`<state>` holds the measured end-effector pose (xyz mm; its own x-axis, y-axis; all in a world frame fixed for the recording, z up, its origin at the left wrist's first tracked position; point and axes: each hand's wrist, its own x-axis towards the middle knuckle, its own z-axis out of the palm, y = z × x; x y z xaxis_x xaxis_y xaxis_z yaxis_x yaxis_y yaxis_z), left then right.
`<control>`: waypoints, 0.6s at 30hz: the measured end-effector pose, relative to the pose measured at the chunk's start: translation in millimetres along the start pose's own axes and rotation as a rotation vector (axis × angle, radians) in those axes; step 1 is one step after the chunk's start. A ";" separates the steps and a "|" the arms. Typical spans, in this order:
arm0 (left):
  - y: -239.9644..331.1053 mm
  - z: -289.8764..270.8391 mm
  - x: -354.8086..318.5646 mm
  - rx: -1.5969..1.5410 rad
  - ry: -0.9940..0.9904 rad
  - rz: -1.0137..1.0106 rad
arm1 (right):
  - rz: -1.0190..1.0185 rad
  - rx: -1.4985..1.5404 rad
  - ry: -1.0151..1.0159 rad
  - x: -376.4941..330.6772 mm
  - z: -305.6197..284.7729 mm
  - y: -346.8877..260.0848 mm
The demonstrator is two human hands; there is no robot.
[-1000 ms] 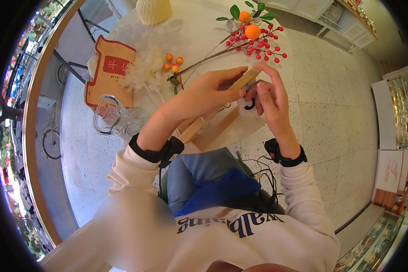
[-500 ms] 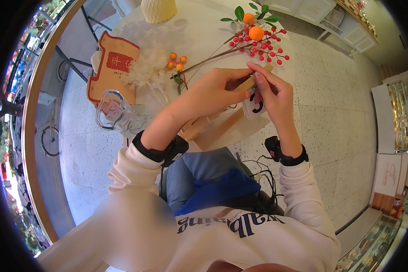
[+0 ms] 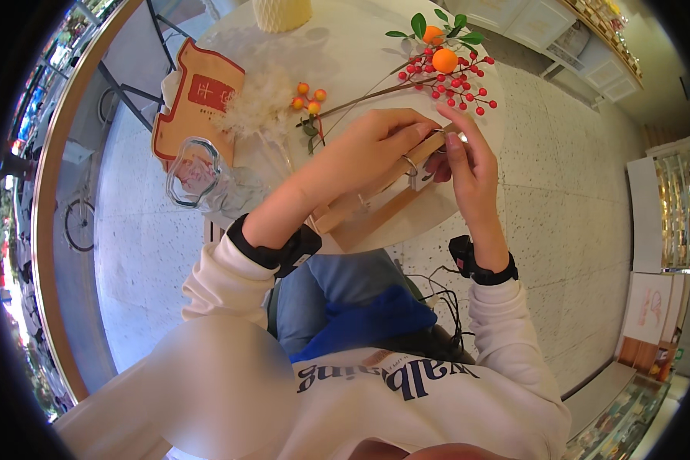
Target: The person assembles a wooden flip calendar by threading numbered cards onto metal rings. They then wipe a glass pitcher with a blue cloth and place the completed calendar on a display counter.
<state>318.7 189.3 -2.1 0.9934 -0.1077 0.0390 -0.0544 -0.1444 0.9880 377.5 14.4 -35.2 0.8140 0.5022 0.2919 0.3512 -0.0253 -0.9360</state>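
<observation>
Left hand (image 3: 387, 142): grasping the wooden stand (image 3: 383, 216)!
Right hand (image 3: 471, 169): up at its far end, can't tell if gripping.
Wooden stand: between both, slanting back under the left.

Pretty sure I'm piped into some shop: glass-sided display case (image 3: 619, 420) of small goods, brightly lit gold-toned shelves (image 3: 678, 203), white panelled cabinets (image 3: 523, 24), pale speckled tile floor (image 3: 567, 199).

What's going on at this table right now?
A person is handling a wooden stand with metal rings at a white table. The left hand holds its upper bar, and the right hand is at the bar's right end. A glass vase is on the left; red berries lie beyond the hands.
</observation>
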 end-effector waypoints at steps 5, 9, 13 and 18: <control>-5.0 -1.6 0.9 -0.022 0.034 0.019 | -0.021 0.018 0.058 -3.6 3.6 5.4; -9.3 -3.2 1.4 0.098 0.050 0.080 | -0.021 0.078 0.149 -7.7 6.7 9.0; -7.1 -3.6 -0.1 0.323 0.068 0.176 | -0.040 0.042 0.200 -10.0 7.6 6.6; -7.8 -2.8 0.4 0.289 0.051 0.174 | -0.165 -0.017 0.150 -16.3 2.0 12.1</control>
<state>319.8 193.1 -9.3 0.9700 -0.1072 0.2181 -0.2429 -0.4018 0.8829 367.5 7.6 -51.6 0.8041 0.3665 0.4681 0.4921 0.0314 -0.8700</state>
